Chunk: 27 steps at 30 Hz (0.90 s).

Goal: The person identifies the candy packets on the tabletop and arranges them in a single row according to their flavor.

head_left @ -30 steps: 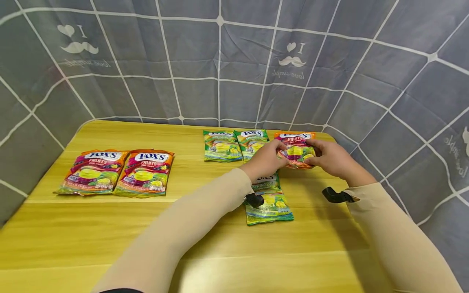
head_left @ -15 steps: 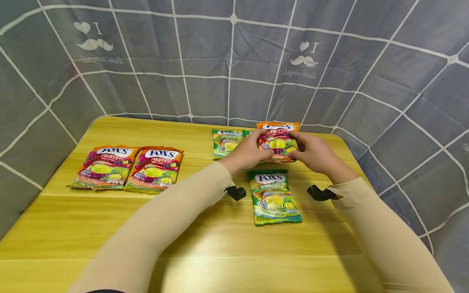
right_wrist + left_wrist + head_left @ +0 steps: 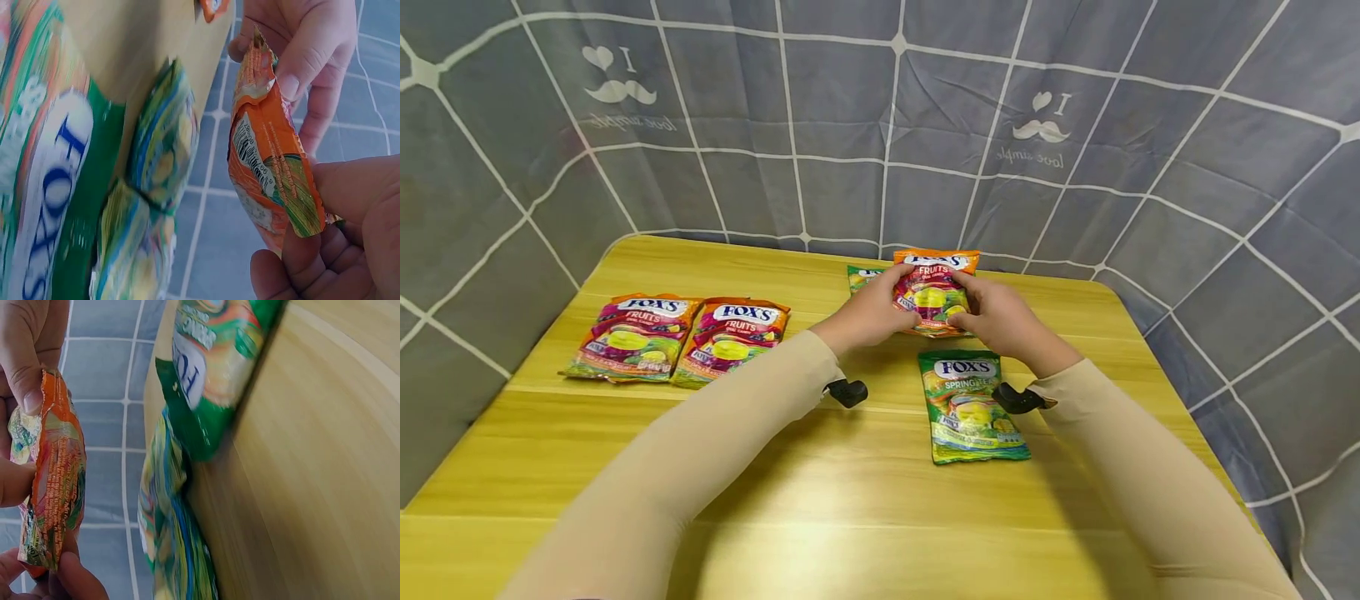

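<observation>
Both hands hold an orange and purple candy bag marked FOX'S Fruits, raised above the back of the table. My left hand pinches its left edge and my right hand pinches its right edge, thumbs toward me. The wrist views show the bag's orange back, with a barcode on it, apart from the tabletop. Behind and below it, a green candy bag pokes out by my left hand; a neighbouring green bag shows in the right wrist view. Nearer, a green Spring Tea candy bag lies flat.
On the left of the wooden table, two more Fruits candy bags lie side by side, the right one partly behind my left sleeve. A grey checked curtain borders the table at the back and sides.
Both hands have carried the Fruits bag leftward from the right of the green pair until it covers most of them. The view has turned slightly right. The near green bag has come into full sight.
</observation>
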Motion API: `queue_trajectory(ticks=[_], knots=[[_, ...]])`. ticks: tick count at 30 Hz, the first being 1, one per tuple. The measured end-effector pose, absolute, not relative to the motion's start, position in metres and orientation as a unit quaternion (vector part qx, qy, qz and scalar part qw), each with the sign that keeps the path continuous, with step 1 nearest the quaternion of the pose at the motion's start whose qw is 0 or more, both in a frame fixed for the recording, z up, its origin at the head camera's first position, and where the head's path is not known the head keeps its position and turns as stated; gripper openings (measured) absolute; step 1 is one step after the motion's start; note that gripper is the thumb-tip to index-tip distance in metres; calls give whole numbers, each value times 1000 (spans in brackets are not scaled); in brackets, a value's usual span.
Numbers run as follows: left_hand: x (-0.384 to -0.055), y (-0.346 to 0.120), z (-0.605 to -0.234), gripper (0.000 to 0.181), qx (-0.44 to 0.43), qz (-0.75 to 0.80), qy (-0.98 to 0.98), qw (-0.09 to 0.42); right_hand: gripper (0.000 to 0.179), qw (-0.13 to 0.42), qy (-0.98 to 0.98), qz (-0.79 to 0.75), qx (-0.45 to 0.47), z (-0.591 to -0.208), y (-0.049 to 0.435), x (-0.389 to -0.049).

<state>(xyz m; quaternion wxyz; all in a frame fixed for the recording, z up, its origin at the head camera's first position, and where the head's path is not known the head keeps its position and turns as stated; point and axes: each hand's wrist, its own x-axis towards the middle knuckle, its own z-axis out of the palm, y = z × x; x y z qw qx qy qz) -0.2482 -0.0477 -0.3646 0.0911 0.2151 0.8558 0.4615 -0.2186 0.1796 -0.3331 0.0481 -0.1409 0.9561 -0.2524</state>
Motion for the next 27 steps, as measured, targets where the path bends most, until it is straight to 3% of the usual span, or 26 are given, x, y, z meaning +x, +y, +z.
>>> queue_trajectory(ticks=[16, 27], knots=[[-238, -112, -372, 90, 183, 367, 910, 59, 83, 76, 944, -265, -184, -355, 114, -227], [-227, -144, -379, 90, 162, 325, 928, 80, 83, 93, 945, -226, -218, -371, 82, -231]])
